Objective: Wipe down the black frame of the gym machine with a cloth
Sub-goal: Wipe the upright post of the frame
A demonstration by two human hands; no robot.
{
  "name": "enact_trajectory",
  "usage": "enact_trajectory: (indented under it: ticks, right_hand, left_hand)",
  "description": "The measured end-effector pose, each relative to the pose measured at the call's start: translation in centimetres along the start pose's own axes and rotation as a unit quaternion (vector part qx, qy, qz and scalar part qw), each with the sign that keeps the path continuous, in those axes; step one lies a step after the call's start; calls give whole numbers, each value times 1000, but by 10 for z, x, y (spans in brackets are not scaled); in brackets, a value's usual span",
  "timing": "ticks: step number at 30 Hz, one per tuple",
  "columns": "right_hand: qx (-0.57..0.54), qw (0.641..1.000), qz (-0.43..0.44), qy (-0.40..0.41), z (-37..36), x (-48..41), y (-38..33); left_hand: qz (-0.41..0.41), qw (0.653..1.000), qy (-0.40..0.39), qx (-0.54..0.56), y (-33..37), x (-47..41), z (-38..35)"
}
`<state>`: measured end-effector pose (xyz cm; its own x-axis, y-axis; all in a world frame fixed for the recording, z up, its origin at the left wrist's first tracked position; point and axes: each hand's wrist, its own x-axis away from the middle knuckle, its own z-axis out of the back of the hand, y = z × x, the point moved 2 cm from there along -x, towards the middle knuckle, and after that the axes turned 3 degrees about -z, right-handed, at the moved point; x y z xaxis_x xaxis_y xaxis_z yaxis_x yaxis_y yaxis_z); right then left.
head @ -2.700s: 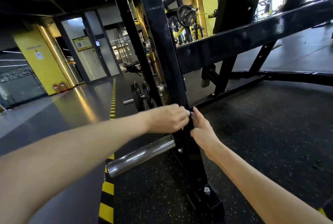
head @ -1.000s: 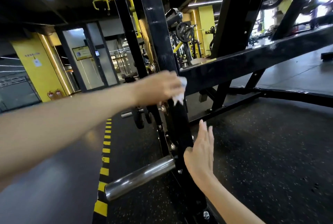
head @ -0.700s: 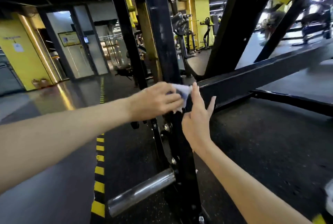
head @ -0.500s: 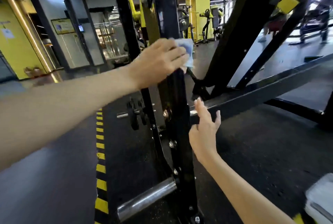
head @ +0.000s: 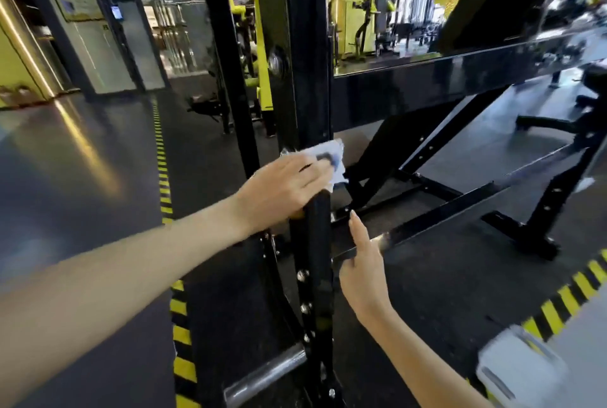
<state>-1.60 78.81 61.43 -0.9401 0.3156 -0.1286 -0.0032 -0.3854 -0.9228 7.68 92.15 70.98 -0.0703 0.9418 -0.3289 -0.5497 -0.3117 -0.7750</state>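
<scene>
Item: cloth point(head: 328, 158), white with a dark smudge, crumpled. It lies flat against the front face of the upright post point(head: 308, 46) of the black frame, about mid-height on the post and just below where the cross beam point(head: 427, 89) joins it. One corner sticks out past the post's right edge.

Left hand point(head: 285, 191): reaches in from the left of the post. Its fingers curl over the cloth and hold it pressed to the post.

Right hand point(head: 363, 273): lower down, just beside the post's right edge. The fingers are straight and loosely spread, pointing upward, and hold nothing. Contact with the post cannot be told.

Upright post: glossy black, vertical, with a row of bolts point(head: 302, 274) down its lower front.

Cross beam: black and glossy, running right from the post.

Steel peg point(head: 266, 374): bare metal, projecting left from the foot of the post.

Hazard stripe point(head: 179, 358): yellow and black, on the floor point(head: 427, 292) left of the post, running away from the camera.

White object point(head: 519, 371): low and well to the right of the post, heavily blurred. Whether it is a container, and what it holds, cannot be told.
</scene>
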Motion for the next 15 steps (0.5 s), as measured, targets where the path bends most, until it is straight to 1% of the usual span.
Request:
enact_trajectory:
  ticks: [1,2,3,4,5,6,7,8,9,10,11,12,13,14,15]
  right_hand:
    - [-1,1000,-12,-5,1,-2,-8]
    - [1,999,-28,-16,1,-2,-11]
    - [16,998,-47,-37,0,3,-12]
    - [43,995,-65,-60,0,11,-12]
    - [65,990,-88,-84,1,20,-9]
    - [66,986,-116,-102,5,29,-9]
    - [54,981,-143,-116,12,40,-11]
    - [41,978,-166,-124,20,47,-14]
    - [29,973,-187,-130,29,53,-18]
    - [22,968,-210,-133,36,56,-22]
    - [14,964,-227,-137,43,60,-24]
    - [6,961,-240,-138,50,62,-27]
    - [-20,953,-266,-141,55,64,-31]
    - [-59,940,-302,-147,59,67,-38]
    - [-95,926,-330,-154,62,70,-44]
  left_hand:
    - [3,1000,1,-15,2,0,-2]
    - [-44,998,-16,-42,14,5,-7]
    - [-126,989,-57,-57,33,14,-15]
    - [-199,971,-124,-49,55,25,-22]
    - [-222,957,-186,-18,73,32,-25]
    - [-191,954,-231,29,84,32,-22]
    - [-136,954,-252,93,91,28,-16]
    - [-65,942,-282,170,95,23,-6]
    - [8,915,-314,252,96,18,2]
    - [92,868,-342,347,96,14,11]
    - [187,795,-346,461,92,10,22]
    - [294,710,-325,551,84,8,34]
    - [393,623,-290,611,75,6,45]
    - [475,542,-250,646,68,7,57]
    - [534,466,-213,673,60,6,69]
